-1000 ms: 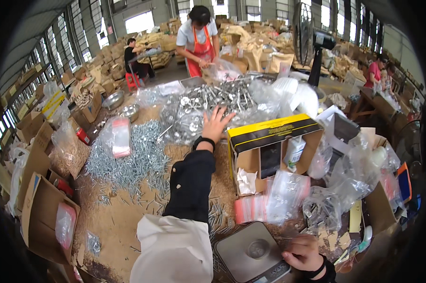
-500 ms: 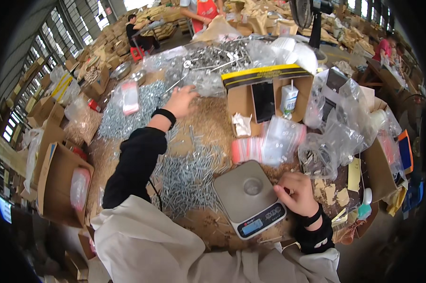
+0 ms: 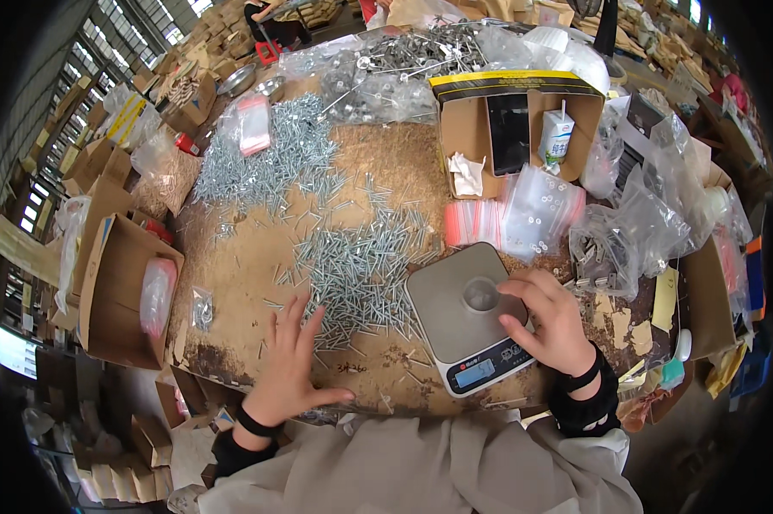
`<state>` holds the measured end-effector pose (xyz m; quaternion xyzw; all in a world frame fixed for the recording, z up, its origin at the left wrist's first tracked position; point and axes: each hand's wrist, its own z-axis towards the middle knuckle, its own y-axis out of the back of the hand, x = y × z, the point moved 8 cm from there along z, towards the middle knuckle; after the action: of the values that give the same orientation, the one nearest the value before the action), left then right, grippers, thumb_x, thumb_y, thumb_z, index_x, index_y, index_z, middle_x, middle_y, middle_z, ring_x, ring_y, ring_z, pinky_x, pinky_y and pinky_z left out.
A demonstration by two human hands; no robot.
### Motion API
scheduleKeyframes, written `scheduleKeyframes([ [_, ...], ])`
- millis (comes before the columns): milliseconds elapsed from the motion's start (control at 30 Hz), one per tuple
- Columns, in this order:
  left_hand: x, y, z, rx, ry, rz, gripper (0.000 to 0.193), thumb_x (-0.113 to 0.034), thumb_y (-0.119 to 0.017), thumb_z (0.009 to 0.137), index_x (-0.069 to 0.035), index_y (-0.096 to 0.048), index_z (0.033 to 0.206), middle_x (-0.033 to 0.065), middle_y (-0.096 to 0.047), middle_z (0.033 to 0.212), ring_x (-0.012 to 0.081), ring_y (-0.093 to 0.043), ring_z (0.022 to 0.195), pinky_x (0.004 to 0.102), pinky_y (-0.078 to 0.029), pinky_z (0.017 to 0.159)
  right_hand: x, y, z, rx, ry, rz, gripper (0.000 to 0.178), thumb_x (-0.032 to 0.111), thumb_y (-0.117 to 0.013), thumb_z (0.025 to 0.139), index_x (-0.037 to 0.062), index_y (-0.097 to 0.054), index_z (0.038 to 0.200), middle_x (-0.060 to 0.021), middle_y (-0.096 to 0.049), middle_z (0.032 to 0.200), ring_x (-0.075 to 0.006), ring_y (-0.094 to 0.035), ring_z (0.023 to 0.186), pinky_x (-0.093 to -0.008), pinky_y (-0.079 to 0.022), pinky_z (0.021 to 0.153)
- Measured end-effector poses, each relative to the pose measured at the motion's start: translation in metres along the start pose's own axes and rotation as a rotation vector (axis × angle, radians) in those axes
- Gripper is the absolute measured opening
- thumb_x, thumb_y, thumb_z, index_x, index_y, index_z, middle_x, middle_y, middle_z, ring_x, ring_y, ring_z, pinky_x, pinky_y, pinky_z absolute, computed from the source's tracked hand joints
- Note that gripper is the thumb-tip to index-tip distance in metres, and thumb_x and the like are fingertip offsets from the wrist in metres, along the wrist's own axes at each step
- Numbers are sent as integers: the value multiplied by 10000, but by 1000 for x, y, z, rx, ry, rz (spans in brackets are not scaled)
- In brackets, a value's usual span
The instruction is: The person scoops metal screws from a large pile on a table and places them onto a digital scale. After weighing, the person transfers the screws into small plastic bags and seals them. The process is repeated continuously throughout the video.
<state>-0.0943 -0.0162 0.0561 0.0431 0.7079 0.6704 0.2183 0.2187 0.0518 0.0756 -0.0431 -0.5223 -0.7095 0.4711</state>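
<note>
At the near edge of the worktable (image 3: 232,300), the left hand (image 3: 294,364) spreads its fingers wide, nothing visible in it, beside the near pile of screws (image 3: 361,274). To the right, the half-curled right hand (image 3: 534,310) reaches over the digital scale (image 3: 440,308), fingertips by a small round cup (image 3: 480,295); I can't tell whether they touch it. Another screw heap (image 3: 305,141) lies far left.

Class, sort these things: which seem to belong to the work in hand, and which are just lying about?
Likely in the work, being nearest the hands:
near screw pile, by the left hand
scale and small round dish, by the right hand

Apparently just lying about:
drink carton
crumpled tissue
flat black object in the cardboard box
</note>
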Motion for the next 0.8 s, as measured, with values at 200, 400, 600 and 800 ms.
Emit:
scheduleKeyframes([
  [200,-61,-93,-17,-32,56,-134,1181,-661,-757,719,21,-255,1543,294,-198,1605,455,-160,1510,677,-62,1158,4,-9,4,62,33,9,415,99,-709,817,51,-607,1216,-171,-599,1203,-380,-604,1077,-427,-515,900],
  [400,-81,-99,27,-192,78,-143,1036,-608,-675,830,70,-290,1513,292,-222,1599,459,-165,1506,649,-76,1171,-3,-6,1,30,-37,118,390,1,-650,829,18,-597,1215,-193,-606,1194,-402,-610,1069,-424,-506,922],
  [600,-73,-104,36,-197,89,-77,906,-505,-635,899,64,-293,1515,279,-227,1601,435,-174,1510,656,-99,1163,8,-3,1,37,52,31,391,-32,-615,822,23,-600,1209,-188,-607,1189,-398,-614,1051,-425,-512,903],
  [800,-64,-108,41,-208,100,-107,916,-511,-639,897,58,-280,1519,281,-192,1611,440,-142,1515,671,-100,1153,11,-11,-2,92,72,32,421,18,-665,820,29,-582,1232,-174,-583,1229,-392,-596,1097,-425,-503,927],
])
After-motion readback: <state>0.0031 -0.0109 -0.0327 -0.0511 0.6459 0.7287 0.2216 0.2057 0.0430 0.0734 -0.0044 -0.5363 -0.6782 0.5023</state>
